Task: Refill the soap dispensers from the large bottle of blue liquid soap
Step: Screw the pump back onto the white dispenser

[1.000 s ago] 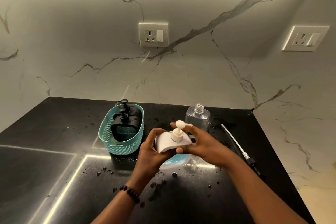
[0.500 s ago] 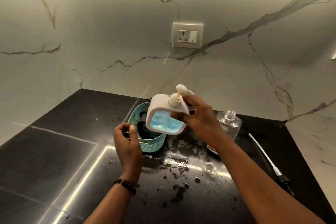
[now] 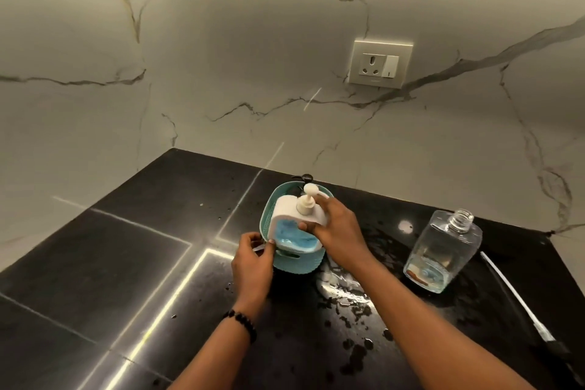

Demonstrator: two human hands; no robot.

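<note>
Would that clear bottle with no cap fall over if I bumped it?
Probably easily. The clear bottle looks nearly empty, with only a little liquid at the bottom, so it is likely light. It is tall, and the counter around it looks wet, so it might slide or tip.

No text, brand, number or sign can be read anywhere in the frame. The clear bottle [image 3: 443, 252] at right centre carries something reddish and blue low on its body (a label, perhaps, but far too blurred to make out). The wall socket [image 3: 380, 63] at upper right shows no legible marking either.
</note>
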